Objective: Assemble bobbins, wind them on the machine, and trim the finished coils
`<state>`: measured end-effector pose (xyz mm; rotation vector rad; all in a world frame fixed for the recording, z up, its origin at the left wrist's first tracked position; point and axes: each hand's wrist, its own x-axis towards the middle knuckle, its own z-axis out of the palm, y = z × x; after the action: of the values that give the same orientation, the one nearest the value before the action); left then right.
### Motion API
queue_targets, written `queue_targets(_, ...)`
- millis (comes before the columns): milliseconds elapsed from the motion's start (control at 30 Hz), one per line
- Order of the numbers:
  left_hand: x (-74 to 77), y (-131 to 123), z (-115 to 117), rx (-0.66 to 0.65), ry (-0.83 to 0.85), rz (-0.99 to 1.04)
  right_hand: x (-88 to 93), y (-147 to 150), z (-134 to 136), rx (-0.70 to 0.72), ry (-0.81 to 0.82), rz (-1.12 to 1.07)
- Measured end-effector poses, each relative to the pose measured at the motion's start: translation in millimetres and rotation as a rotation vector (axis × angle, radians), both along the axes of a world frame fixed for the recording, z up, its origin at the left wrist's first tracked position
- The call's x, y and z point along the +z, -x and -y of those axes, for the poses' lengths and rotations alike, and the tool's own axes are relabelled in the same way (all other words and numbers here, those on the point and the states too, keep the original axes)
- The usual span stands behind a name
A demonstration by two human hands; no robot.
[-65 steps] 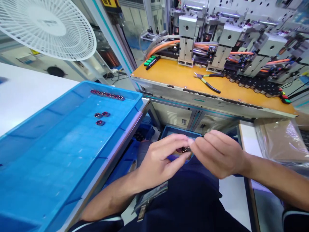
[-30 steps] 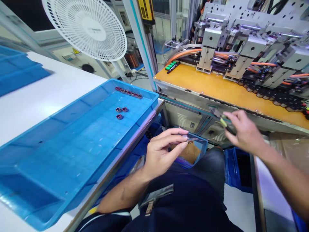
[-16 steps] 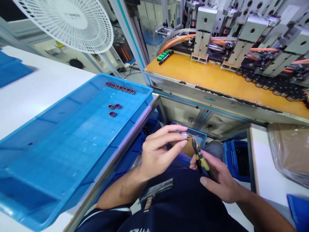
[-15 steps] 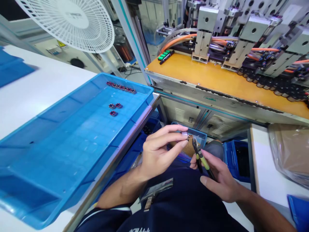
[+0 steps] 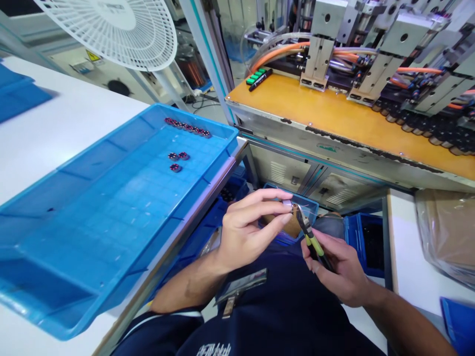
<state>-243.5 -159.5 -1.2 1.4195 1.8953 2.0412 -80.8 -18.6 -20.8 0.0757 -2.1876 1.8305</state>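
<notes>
Between the thumb and fingers of my left hand point(image 5: 249, 227) is a small round metal part point(image 5: 287, 203) with thin wires sticking out to the right. My right hand point(image 5: 339, 264) is wrapped round the yellow-and-black handles of a pair of cutting pliers point(image 5: 309, 235). The plier jaws touch or nearly touch the wire side of the part; the exact contact is too small to make out. To the left, a blue tray point(image 5: 111, 198) holds a row of small round parts point(image 5: 187, 127) with red and dark tops, and 3 more point(image 5: 175, 168) lie apart from the row.
Below my hands is a blue bin point(image 5: 311, 207) with brown material inside. A machine with an orange worktop point(image 5: 274, 106) stands ahead, with a black marker point(image 5: 261, 80) on it. A white fan point(image 5: 122, 29) is at upper left. A plastic-wrapped carton point(image 5: 451, 232) sits on the right.
The fingers of my right hand have closed further round the plier handles, and the jaws have come together at the wires. My left hand still holds the part; the view has shifted slightly.
</notes>
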Motion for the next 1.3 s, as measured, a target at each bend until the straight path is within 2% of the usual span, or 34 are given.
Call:
queue_targets(233,-10.5,5,1,-0.049,-0.089,-0.103,6.0,-14,-8,-0.059,0.181,0.297)
queue_targets(400,-16.9,6,0,-0.17,-0.235,-0.032,16.3,-29,-15,0.046,0.209,0.278)
queue_targets(667,-21.1,3,-1,-0.16,-0.255,-0.036,22.7,-30,-10,0.158,0.261,0.277)
queue_targets(1300,-19.5,3,2,-0.171,-0.262,-0.044,26.6,-17,-6,0.182,0.333,0.266)
